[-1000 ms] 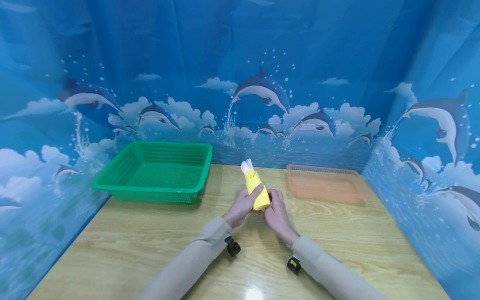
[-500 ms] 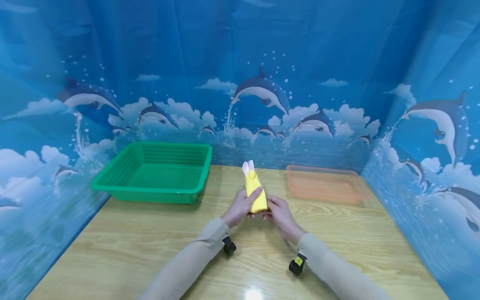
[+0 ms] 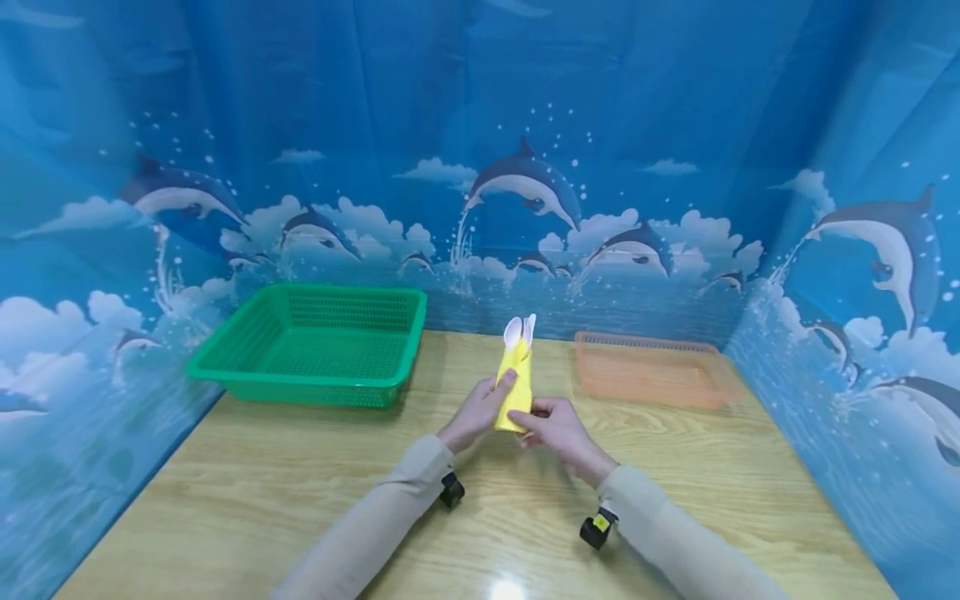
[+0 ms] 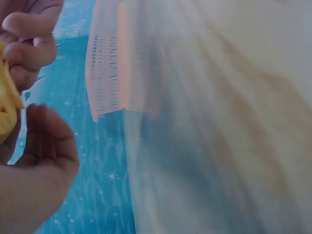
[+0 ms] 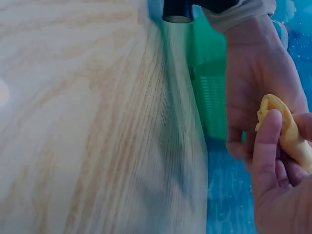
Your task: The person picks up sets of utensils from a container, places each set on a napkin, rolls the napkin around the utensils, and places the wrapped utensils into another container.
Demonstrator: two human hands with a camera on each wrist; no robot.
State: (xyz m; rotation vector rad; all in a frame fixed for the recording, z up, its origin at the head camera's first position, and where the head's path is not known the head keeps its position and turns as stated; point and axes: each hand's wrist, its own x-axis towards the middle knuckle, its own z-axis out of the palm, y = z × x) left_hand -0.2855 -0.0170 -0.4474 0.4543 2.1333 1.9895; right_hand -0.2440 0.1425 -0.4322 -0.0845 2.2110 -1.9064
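A rolled yellow napkin (image 3: 516,383) stands nearly upright in midair over the table, wrapped round white cutlery. From its top poke a spoon (image 3: 513,333) and, beside it, a knife (image 3: 531,325), with what looks like a fork partly hidden between them. My left hand (image 3: 477,411) grips the roll from the left, thumb laid across its front. With thumb and fingers, my right hand (image 3: 558,429) pinches the roll's lower end, which the right wrist view shows as the napkin's folded edge (image 5: 273,105). Only a sliver of the napkin (image 4: 7,97) appears in the left wrist view.
On the left of the wooden table (image 3: 480,533) sits a green plastic basket (image 3: 307,387). A shallow orange basket (image 3: 645,385) lies at the back right. Behind and at both sides hangs a blue curtain (image 3: 420,83) printed with dolphins.
The napkin roll has turned from leaning left to nearly upright, and its cutlery tips have shifted right. My right hand has moved from behind the roll's bottom to pinching its lower front.
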